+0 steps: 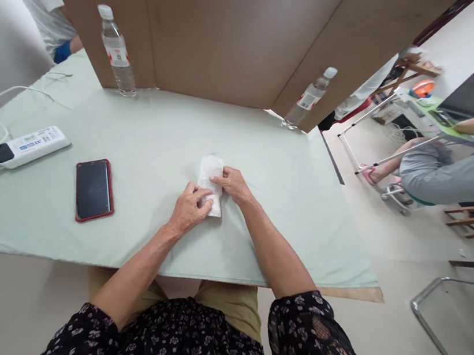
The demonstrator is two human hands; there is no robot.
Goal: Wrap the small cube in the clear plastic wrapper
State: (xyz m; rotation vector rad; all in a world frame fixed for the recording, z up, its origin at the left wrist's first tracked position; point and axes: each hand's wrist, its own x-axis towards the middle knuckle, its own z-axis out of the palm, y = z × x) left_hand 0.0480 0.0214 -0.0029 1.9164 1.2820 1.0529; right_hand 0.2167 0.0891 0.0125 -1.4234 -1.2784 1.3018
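A small white packet [210, 166], oblong and wrinkled like a pack of tissues, lies on the pale green tablecloth in front of me. My left hand [192, 208] grips its lower left side, thumb and fingers pressed on the surface. From the right, my right hand [232, 184] pinches its upper edge between thumb and fingers. The fingers cover part of the packet, so its exact kind is unclear. To the left of both hands, a dark-screened phone [92, 189] in a red case rests face up, touched by neither.
A tall cardboard partition [218, 34] stands at the table's back. Two clear water bottles stand against it, one on the left [117, 53] and one tilted-looking on the right [310, 98]. A white power strip [32, 147] with cables lies far left. Another person [458, 168] sits at right.
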